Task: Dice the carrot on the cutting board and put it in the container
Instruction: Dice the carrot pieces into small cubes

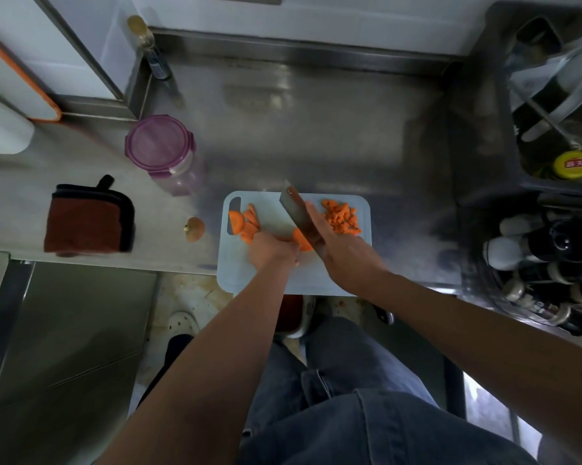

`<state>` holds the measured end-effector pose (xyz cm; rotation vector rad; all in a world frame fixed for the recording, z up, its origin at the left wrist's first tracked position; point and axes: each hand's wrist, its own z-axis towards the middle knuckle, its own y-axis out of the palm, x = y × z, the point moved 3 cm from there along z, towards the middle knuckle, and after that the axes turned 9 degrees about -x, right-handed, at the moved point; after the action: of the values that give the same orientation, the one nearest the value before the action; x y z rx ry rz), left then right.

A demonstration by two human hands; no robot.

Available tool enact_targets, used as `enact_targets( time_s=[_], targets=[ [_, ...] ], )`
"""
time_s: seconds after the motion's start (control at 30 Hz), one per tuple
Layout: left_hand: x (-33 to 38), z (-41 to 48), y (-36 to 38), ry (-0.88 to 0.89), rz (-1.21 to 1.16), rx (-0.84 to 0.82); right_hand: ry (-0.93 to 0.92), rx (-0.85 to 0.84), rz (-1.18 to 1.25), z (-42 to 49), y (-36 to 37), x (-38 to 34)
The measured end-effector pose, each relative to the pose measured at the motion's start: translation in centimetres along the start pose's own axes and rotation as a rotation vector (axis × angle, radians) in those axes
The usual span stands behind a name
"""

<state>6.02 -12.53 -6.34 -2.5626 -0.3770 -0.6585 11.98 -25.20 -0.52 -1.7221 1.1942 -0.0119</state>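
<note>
A pale blue cutting board (320, 278) lies at the counter's front edge. Carrot slices (246, 223) sit at its left end, and a heap of diced carrot (341, 218) at its right end. My left hand (273, 250) holds down a carrot piece (301, 241) in the middle of the board, fingers curled over it. My right hand (343, 251) grips a cleaver (296, 209), index finger stretched along the blade's back, the blade standing against that piece. A container with a purple lid (162, 146) stands closed at the back left of the board.
A folded red-brown cloth (88, 218) and a carrot end (194, 228) lie left of the board. A bottle (150, 48) stands at the back corner. Sauce bottles (548, 266) and a dark rack (551, 105) crowd the right side. The steel counter (316, 129) stretches behind the board.
</note>
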Motion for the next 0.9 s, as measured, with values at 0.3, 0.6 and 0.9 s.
enact_targets(
  time_s=[0.3,0.6,0.9],
  targets=[
    [0.5,-0.1,-0.5,-0.054,-0.084,-0.067,0.094,-0.066,-0.045,0.1,0.5,-1.2],
    [0.8,0.1,-0.6,-0.051,-0.109,-0.083,0.099,-0.079,-0.042,0.9,1.1,-0.9],
    [0.8,0.0,-0.6,-0.026,-0.1,-0.106,0.045,-0.043,-0.003,0.8,1.9,-0.2]
  ],
)
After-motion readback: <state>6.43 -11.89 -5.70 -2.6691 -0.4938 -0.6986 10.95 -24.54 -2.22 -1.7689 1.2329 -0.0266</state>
